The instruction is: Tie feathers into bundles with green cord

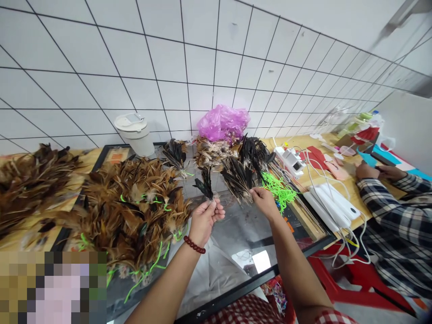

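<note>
Red-checked cloth (241, 310) lies nearest. On the pink bag's (222, 122) near side, the left hand (206, 215) pinches a dark feather bunch (204, 182) by its base. The right hand (265, 202), fingertips drawn together, meets a black feather pile (237, 177) nearer than the bag; whether it grips a quill, I cannot tell.

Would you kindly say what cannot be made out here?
In the head view:
Lower ends of the dark feathers: hidden by the left hand.
Right hand: too small to tell whether it pinches or merely touches the feather bunch.
Inside of the white cup: covered by its lid.
Lower-left corner: masked by a pixelated block.
Plaid-sleeved person: cut off by right edge.
</note>
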`<state>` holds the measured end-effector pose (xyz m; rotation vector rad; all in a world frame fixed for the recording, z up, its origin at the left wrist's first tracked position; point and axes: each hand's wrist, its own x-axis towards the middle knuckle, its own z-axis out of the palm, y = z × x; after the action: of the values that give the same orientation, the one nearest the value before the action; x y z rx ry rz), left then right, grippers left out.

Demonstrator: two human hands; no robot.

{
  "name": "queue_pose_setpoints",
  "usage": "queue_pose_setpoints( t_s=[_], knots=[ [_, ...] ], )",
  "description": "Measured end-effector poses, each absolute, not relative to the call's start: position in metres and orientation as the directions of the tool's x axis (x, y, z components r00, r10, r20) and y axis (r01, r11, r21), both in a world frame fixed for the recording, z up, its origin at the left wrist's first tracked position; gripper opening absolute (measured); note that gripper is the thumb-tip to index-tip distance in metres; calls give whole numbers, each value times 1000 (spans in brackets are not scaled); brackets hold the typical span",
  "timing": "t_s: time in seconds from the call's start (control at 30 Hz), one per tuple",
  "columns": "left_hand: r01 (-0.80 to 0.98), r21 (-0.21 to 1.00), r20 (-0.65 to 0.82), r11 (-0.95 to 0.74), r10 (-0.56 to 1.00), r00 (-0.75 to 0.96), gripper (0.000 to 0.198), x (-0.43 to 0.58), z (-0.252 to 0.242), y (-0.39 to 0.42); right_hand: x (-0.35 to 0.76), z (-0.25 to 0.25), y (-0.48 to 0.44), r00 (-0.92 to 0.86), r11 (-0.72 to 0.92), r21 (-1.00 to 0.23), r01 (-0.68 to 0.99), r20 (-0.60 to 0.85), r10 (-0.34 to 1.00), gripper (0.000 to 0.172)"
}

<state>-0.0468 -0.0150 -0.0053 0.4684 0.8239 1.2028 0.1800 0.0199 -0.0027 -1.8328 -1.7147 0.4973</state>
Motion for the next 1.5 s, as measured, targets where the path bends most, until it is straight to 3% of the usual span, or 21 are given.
queue_pose_setpoints(
  t_s=[0.2,0.37,0.5,0.6,0.77,0.87,1.0,1.1,1.2,1.27,1.4,1.5],
  knots=[
    [-625,714,-311,315,943,121,43,-47,-3,-15,178,0,17,-44,27,-741,671,-3,999,30],
    [-564,764,-305,313,946,112,45,-43,-3,-18,180,-7,20,51,0,-773,635,42,998,29],
    [-507,818,-285,272,957,55,65,-36,-6,-22,183,-6,21,207,-5,-636,772,245,947,36],
    [-495,832,-279,248,960,12,82,-34,-7,-22,179,-1,18,161,64,-525,849,372,914,30],
    [-446,856,-281,262,959,24,94,-33,-8,-21,165,1,13,11,114,-406,907,293,956,26],
    [-365,891,-265,271,962,69,87,-33,-8,-25,166,0,14,25,123,-440,890,317,948,25],
    [-180,956,-202,232,964,171,67,-34,-7,-32,163,5,12,132,155,-656,739,366,921,31],
    [-142,971,-164,191,969,184,54,-35,-7,-33,149,8,3,-30,256,-746,615,302,953,30],
    [-209,969,-110,129,989,101,33,-36,-7,-28,134,7,-4,-358,467,-691,551,310,881,27],
    [-282,954,-96,99,995,26,31,-37,-8,-24,129,6,-6,-490,567,-618,544,315,813,25],
    [-429,898,-145,98,986,-80,33,-39,-11,-20,128,6,-6,-520,568,-612,550,282,807,24],
    [-360,930,-99,77,994,-43,32,-39,-14,-20,129,8,-5,-524,534,-655,534,240,818,26]
  ],
)
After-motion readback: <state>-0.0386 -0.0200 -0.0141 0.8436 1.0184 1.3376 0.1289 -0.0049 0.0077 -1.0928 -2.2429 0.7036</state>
